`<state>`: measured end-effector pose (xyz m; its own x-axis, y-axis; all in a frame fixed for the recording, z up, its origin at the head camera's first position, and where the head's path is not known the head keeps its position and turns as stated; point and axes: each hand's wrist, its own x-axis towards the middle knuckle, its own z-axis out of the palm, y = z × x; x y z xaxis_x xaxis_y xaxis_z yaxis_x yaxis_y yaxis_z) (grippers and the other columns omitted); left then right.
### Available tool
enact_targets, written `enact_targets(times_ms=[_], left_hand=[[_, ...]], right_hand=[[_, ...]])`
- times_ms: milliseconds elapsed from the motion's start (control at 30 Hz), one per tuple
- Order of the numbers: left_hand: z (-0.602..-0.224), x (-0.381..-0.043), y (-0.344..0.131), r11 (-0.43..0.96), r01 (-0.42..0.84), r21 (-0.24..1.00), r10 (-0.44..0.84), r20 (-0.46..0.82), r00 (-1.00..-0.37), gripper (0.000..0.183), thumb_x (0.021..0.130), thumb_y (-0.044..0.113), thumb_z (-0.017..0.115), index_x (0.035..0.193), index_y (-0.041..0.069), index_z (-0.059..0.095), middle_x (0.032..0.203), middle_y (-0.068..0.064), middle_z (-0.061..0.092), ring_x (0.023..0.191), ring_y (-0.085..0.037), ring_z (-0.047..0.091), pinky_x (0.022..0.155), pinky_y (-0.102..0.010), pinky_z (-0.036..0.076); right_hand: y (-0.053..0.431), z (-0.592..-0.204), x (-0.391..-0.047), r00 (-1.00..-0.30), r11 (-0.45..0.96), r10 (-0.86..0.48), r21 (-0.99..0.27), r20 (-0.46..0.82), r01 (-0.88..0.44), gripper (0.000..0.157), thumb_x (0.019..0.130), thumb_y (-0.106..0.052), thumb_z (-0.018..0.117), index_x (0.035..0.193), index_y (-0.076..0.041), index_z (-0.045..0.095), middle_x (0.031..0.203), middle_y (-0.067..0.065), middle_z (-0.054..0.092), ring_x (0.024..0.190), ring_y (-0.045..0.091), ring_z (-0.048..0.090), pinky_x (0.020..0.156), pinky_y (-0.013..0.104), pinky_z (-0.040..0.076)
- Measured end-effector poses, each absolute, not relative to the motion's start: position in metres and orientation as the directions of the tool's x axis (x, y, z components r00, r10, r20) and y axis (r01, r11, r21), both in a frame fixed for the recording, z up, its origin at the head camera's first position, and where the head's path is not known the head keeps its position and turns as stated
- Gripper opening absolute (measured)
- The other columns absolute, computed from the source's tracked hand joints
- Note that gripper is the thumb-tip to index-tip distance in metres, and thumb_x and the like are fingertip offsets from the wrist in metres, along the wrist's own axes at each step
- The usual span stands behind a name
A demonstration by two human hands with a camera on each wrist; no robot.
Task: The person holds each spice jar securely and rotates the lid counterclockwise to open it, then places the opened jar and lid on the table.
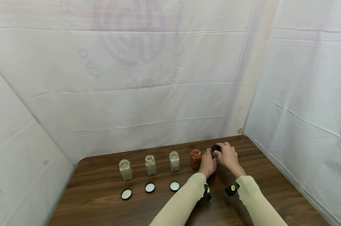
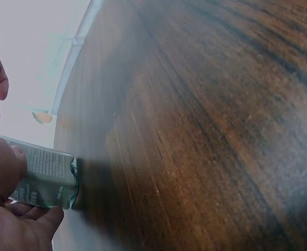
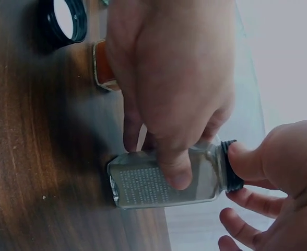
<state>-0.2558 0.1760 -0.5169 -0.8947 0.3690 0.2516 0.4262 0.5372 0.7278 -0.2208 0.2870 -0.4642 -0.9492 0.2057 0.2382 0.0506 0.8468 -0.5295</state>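
Note:
A glass spice jar (image 3: 198, 180) with a black screw lid (image 3: 233, 166) stands at the right end of a row of jars. My left hand (image 1: 208, 163) grips its body, thumb across the glass near the printed label (image 3: 143, 185). At the top, my right hand (image 1: 229, 157) pinches the black lid between thumb and fingers. In the left wrist view, the lower part of the jar (image 2: 46, 172) shows beyond the left fingers, while its lid is out of frame. Just left of the left hand is an uncapped jar of red-orange spice (image 1: 195, 160).
Three uncapped jars of pale powder, left (image 1: 126, 171), middle (image 1: 151, 166) and right (image 1: 174, 161), continue the row. Upturned black lids (image 1: 150, 187) lie in front of them. Another upturned lid (image 3: 65, 23) lies near the red jar. White sheeting (image 1: 130, 94) encloses the wooden table (image 1: 96, 201).

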Motion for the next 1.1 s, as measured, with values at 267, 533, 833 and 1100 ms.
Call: enact_targets(times_ms=[267, 533, 833, 1100], left_hand=[[-0.518, -0.256, 0.174, 0.542, 0.428, 0.723, 0.375, 0.248, -0.893, 0.038, 0.103, 0.011, 0.059, 0.137, 0.001, 0.047, 0.125, -0.018, 0.063, 0.115, -0.032, 0.064, 0.095, -0.042, 0.054], [-0.524, -0.254, 0.174, 0.542, 0.43, 0.722, 0.367, 0.257, -0.894, 0.038, 0.102, 0.009, 0.06, 0.136, 0.0, 0.047, 0.123, -0.02, 0.064, 0.112, -0.033, 0.065, 0.094, -0.042, 0.055], [-0.524, -0.256, 0.175, 0.54, 0.473, 0.696, 0.367, 0.311, -0.877, 0.033, 0.101, 0.007, 0.061, 0.13, -0.001, 0.049, 0.119, -0.023, 0.065, 0.11, -0.035, 0.066, 0.092, -0.043, 0.056], [-0.524, -0.256, 0.175, 0.541, 0.482, 0.689, 0.368, 0.322, -0.873, 0.031, 0.1, 0.007, 0.062, 0.128, 0.0, 0.05, 0.117, -0.022, 0.066, 0.109, -0.034, 0.066, 0.092, -0.041, 0.056]], right_hand=[[0.285, -0.46, -0.216, -0.923, 0.803, 0.284, -0.591, 0.26, 0.081, 0.056, 0.094, -0.027, 0.077, 0.139, 0.0, 0.058, 0.13, 0.024, 0.06, 0.115, 0.049, 0.049, 0.091, 0.064, 0.04], [0.285, -0.47, -0.218, -0.91, 0.8, 0.325, -0.587, 0.257, 0.121, 0.051, 0.093, -0.033, 0.078, 0.131, -0.001, 0.065, 0.123, 0.022, 0.064, 0.112, 0.047, 0.052, 0.088, 0.061, 0.042], [0.283, -0.471, -0.222, -0.92, 0.823, 0.275, -0.562, 0.279, 0.075, 0.043, 0.097, -0.02, 0.072, 0.135, -0.002, 0.064, 0.134, 0.025, 0.058, 0.116, 0.053, 0.05, 0.086, 0.062, 0.041], [0.281, -0.469, -0.221, -0.935, 0.817, 0.248, -0.574, 0.255, 0.06, 0.042, 0.099, -0.005, 0.064, 0.141, -0.006, 0.061, 0.147, 0.022, 0.05, 0.119, 0.052, 0.047, 0.086, 0.06, 0.04]])
